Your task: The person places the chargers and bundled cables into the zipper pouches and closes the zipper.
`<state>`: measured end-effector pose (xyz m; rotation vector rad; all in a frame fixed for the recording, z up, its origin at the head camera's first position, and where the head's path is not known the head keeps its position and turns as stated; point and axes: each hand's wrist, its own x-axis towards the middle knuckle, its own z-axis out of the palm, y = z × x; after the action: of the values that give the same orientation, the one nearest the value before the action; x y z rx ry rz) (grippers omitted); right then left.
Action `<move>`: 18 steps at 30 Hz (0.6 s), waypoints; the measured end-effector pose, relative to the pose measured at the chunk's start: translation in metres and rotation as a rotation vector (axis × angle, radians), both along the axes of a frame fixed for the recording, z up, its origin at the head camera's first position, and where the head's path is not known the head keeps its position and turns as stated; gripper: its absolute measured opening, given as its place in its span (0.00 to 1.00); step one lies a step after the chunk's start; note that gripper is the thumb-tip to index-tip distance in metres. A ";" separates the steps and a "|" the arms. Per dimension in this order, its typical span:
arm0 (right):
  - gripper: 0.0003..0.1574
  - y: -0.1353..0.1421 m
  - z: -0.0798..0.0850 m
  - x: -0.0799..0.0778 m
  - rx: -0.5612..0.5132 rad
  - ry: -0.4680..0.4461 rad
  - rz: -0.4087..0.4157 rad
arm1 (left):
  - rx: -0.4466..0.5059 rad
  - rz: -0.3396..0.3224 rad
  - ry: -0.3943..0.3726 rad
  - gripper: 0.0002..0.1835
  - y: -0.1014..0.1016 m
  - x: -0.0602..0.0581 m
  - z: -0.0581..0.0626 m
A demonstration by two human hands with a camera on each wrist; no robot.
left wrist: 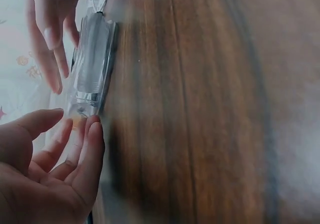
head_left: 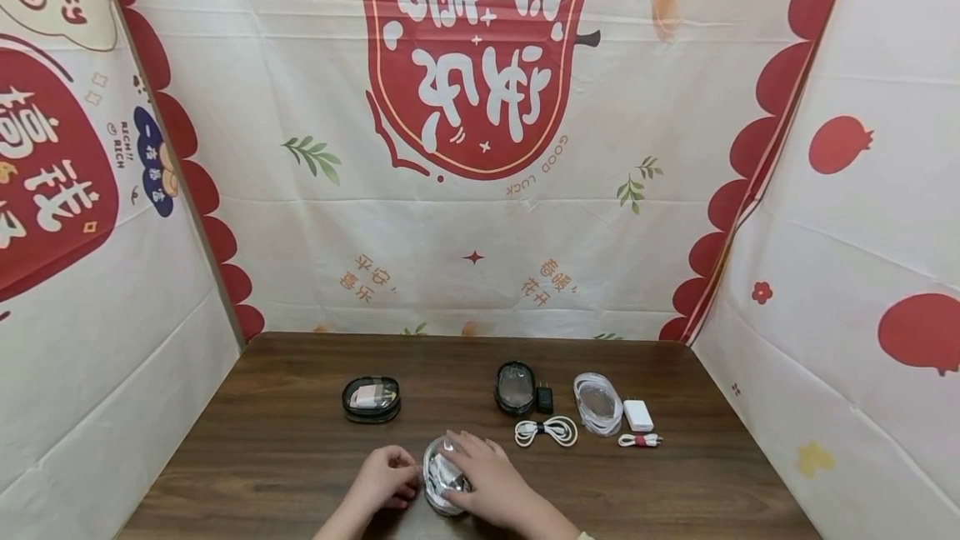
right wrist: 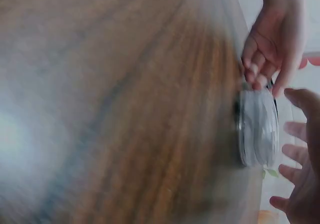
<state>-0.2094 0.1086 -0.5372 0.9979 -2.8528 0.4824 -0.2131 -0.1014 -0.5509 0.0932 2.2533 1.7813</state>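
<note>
A clear oval zip case (head_left: 442, 477) with white contents sits on the table between the two hands. My left hand (head_left: 386, 477) is at its left side. In the left wrist view the left hand's (left wrist: 55, 169) loosely bent fingers meet the near end of the case (left wrist: 92, 59), and nothing shows pinched between thumb and fingers. My right hand (head_left: 491, 473) lies over the right part of the case in the head view. The right wrist view shows the right hand's (right wrist: 305, 154) spread fingers beside the case (right wrist: 257, 129), apparently apart from it.
On the brown table (head_left: 262, 440) stands a black-rimmed oval case (head_left: 371, 398) holding something pale. Farther right are another black case (head_left: 515, 388), a black charger (head_left: 544, 399), a coiled white cable (head_left: 546, 431), a clear case (head_left: 598, 403), a white block (head_left: 638, 415) and a short tied cable (head_left: 640, 440).
</note>
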 end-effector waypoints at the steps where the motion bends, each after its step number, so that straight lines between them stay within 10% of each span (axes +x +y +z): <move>1: 0.35 0.001 0.001 -0.002 -0.001 0.003 -0.027 | -0.010 -0.006 -0.003 0.06 0.000 0.003 0.001; 10: 0.35 0.007 0.004 -0.014 -0.071 -0.086 -0.112 | -0.076 -0.156 -0.040 0.12 0.007 0.025 0.010; 18: 0.32 0.005 0.005 -0.013 -0.096 -0.116 -0.137 | -0.084 -0.138 -0.040 0.11 0.011 0.027 0.015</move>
<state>-0.2220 0.1140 -0.5324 0.7763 -2.9408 0.6782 -0.1861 -0.0904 -0.5363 0.1899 2.2326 1.6032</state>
